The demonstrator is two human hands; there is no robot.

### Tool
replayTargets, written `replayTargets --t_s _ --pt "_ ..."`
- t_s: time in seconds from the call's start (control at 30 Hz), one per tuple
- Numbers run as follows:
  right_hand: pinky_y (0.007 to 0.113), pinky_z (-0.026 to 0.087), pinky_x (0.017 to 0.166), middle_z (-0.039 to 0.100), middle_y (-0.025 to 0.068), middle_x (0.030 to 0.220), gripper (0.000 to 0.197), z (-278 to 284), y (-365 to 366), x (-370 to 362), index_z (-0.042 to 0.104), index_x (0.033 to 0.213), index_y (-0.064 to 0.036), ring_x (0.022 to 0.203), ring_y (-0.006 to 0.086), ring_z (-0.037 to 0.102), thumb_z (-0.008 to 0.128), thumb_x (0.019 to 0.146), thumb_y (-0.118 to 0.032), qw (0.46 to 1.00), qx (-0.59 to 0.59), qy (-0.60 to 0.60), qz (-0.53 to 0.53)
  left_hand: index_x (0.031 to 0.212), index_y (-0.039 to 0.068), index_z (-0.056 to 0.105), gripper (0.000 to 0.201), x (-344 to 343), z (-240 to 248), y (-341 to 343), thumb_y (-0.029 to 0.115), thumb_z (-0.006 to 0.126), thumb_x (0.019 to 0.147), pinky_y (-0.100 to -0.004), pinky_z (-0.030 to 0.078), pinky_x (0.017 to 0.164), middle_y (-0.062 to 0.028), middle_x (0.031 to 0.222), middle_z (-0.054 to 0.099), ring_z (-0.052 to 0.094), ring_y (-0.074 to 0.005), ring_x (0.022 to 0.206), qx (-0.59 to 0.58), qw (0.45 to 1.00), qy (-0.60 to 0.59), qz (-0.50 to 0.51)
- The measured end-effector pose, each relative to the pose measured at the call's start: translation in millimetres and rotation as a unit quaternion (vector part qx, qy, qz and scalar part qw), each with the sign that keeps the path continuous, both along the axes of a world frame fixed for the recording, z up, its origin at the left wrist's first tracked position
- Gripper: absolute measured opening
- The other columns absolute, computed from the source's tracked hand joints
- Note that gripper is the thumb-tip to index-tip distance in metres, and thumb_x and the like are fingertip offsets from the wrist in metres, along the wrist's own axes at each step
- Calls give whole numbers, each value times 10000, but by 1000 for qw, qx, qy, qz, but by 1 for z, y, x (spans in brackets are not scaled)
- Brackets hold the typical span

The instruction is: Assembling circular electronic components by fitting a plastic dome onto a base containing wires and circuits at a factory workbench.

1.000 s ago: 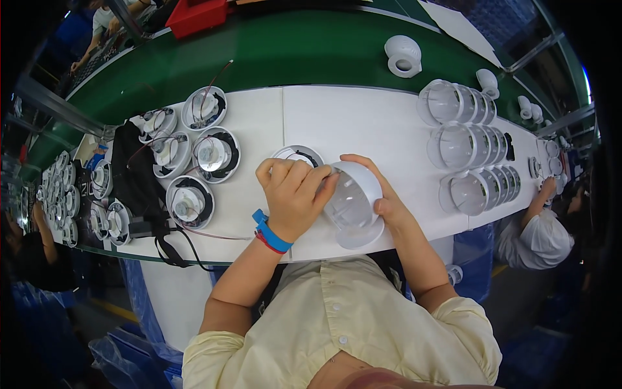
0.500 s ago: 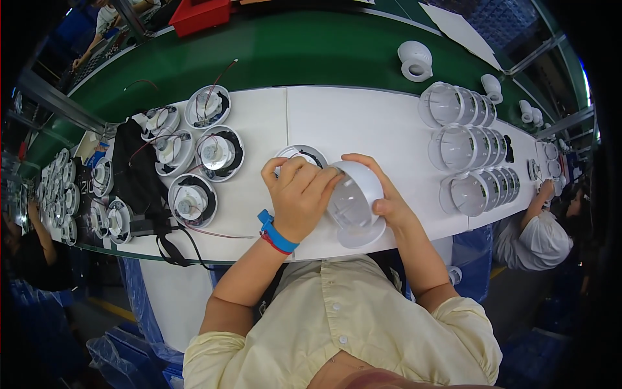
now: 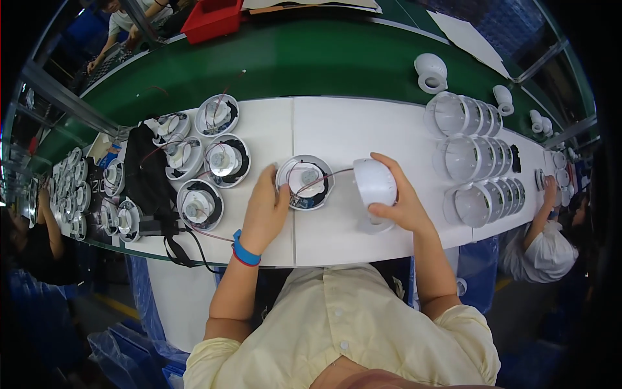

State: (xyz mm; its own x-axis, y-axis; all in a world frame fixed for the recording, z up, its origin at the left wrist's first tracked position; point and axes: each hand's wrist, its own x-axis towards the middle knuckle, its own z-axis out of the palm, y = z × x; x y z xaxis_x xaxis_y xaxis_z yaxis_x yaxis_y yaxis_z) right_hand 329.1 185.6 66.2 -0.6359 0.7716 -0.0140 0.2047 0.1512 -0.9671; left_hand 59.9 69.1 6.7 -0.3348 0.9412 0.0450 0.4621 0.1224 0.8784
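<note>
In my right hand [image 3: 403, 202] is a white dome-shaped cover [image 3: 376, 183] with a clear part under it, thumb at the near side and fingers over the far side. A round white housing [image 3: 319, 202] with a white speaker-like part and dark inner parts lies open face up to its left. My left hand [image 3: 265, 211] grips the left rim of that housing, thumb at its near left edge. A thin dark red wire [image 3: 332, 174] runs from the housing to the cover.
Several similar round units [image 3: 227, 160] stand at the left beside a black strap bag [image 3: 140, 172]. Three rows of nested clear domes [image 3: 457, 157] stand at the right. White curved shells [image 3: 431, 71] and a red bin [image 3: 212, 19] sit on the green surface. Other people work at both sides.
My left hand has left the cover and moved down-left to the round housing. My right hand has turned the cover and moved it slightly right, uncovering the housing and its wire.
</note>
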Motion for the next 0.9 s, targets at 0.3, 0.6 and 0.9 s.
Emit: replayTargets --t_s 0.3,0.6,0.9 --pt "358 394 1013 497 124 1296 985 -14 -16 0 354 1453 -79 1189 244 502 827 630 -340 997 20 54 -50 1480 -21 240 768 3 3 14 -69 560 783 -312 498 895 -166 1312 525 562 -244 1162 23 976 -197 -95" --pt "398 369 1055 364 149 1389 1066 -37 -34 -4 270 1471 -45 1286 265 410 865 600 -199 971 226 28 -68 1443 22 320 738 16 16 22 -103 608 775 -311 520 889 -140 1288 547 616 -243 1075 -53 971 -203 -115" --pt "471 346 1053 336 212 1397 1014 -32 -57 -46 304 1433 -41 1281 385 370 876 614 -218 944 257 39 -205 1397 6 360 705 75 -5 24 -90 676 775 -345 458 999 -139 1306 516 512 -242 1236 161 951 -259 -41"
